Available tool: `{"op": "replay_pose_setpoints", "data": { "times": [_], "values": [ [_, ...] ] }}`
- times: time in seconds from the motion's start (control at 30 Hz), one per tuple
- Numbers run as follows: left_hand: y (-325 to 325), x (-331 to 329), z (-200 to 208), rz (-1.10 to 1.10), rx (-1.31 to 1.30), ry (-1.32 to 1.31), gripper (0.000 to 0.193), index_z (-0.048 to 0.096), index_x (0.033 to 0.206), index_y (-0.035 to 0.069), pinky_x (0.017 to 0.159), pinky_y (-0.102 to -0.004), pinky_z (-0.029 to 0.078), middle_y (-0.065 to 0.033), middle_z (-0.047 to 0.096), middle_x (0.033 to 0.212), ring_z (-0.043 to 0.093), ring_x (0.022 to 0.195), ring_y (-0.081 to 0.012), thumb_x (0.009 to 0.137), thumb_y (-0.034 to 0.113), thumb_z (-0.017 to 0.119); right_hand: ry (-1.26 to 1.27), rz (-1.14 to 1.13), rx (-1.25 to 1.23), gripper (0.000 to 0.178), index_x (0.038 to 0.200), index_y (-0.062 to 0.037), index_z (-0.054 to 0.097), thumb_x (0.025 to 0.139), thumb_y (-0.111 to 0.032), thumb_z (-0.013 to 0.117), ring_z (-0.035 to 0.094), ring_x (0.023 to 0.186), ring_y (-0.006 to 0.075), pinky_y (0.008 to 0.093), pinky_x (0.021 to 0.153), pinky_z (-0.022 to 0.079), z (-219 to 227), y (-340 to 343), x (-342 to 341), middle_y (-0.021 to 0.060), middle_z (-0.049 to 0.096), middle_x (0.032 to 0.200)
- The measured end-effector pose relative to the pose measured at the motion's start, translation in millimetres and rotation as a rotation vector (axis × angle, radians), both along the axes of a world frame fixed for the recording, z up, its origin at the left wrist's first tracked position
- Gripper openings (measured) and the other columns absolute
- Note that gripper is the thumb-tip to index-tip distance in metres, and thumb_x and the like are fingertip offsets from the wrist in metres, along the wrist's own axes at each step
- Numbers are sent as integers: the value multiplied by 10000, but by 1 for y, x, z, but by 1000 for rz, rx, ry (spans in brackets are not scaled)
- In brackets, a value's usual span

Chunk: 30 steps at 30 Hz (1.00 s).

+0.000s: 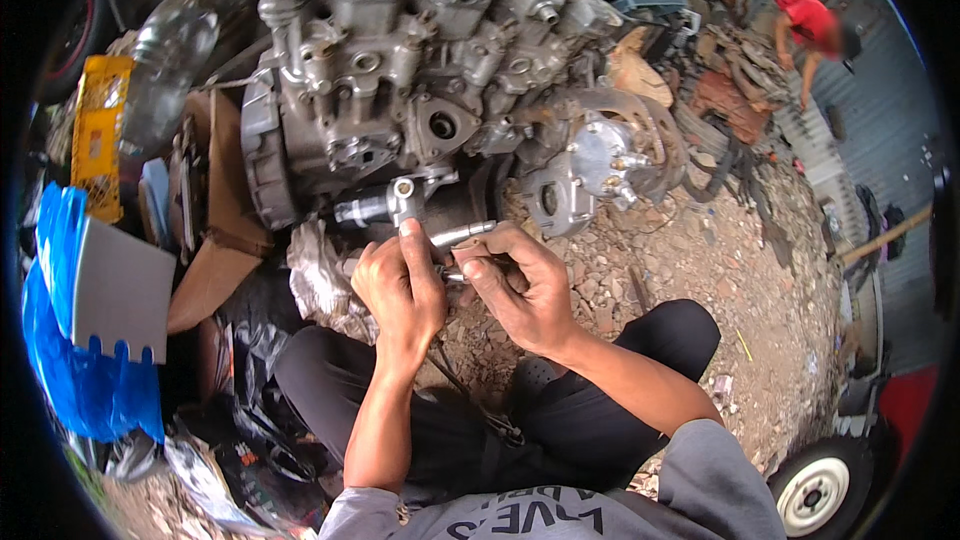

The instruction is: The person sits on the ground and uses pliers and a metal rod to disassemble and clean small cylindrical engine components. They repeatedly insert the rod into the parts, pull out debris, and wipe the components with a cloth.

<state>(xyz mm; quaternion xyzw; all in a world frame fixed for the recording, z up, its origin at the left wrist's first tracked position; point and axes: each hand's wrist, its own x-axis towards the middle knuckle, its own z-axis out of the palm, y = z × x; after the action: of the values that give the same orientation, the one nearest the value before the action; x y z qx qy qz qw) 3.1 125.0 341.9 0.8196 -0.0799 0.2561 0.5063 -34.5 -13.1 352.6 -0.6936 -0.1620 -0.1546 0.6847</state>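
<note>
1. Hands first: the left hand (398,290) is curled tight around a small metal part (402,202), with its pointer finger stretched up along it. The right hand (515,285) pinches a shiny metal tool (462,234) between thumb and fingers.

2. Where it is: the small metal part sits just in front of the big grey engine block (400,50), low at its near side, above the person's knees. The engine rests on dirt ground (690,260) with stones and scraps, not on a desk.

3. Which way it points: the shiny tool lies almost flat. Its long side runs left to right, with the far tip a bit higher on the right. Its near end meets the part between the two hands. The part has a round ring on top, and that ring faces up toward the camera.

4. Doing it well, I think: keep the left hand squeezing firmly so the part cannot spin. Keep the tool straight in line with the part. Turn slowly and do not let it slip off.

5. Nearby: torn brown cardboard (215,240) and a blue plastic bag (70,360) lie to the left.
</note>
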Motion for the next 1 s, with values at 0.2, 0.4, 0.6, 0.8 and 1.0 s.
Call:
{"op": "replay_pose_setpoints", "data": {
  "times": [0.2,0.4,0.6,0.8,1.0],
  "values": [
    [3,6,0,9,-45,45,538,568,569,1,566,-429,383,-143,537,506,507,457,-347,1048,223,468,253,-72,25,139,1082,22,661,984,-76,649,633,731,79,232,605,534,17,11,-10,53,657,995],
    [4,21,-3,-17,12,243,554,636,632,-8,529,-453,421,-189,561,533,559,492,-373,971,430,612,377,-105,274,159,1109,-10,597,1037,-151,580,509,502,61,231,599,535,0,7,-15,24,611,739],
    [23,47,-19,-215,55,228,549,684,741,17,578,-396,478,-137,614,586,621,545,-293,771,552,804,445,-236,133,236,1204,-58,563,1059,-243,551,577,654,59,206,536,469,5,7,-4,9,620,867],
    [35,55,-23,-206,38,231,472,692,789,-10,564,-363,489,-129,653,604,631,531,-258,791,441,834,655,-337,-14,373,988,-62,612,1027,-431,575,515,573,98,270,508,422,-6,-24,10,13,568,719],
    [64,59,-35,-112,-30,187,389,673,792,-31,559,-322,453,-129,629,611,542,542,-159,838,325,822,914,589,-1052,707,778,-21,610,898,-717,574,568,659,267,425,632,467,-104,-35,-68,142,580,685]
  ]
}}
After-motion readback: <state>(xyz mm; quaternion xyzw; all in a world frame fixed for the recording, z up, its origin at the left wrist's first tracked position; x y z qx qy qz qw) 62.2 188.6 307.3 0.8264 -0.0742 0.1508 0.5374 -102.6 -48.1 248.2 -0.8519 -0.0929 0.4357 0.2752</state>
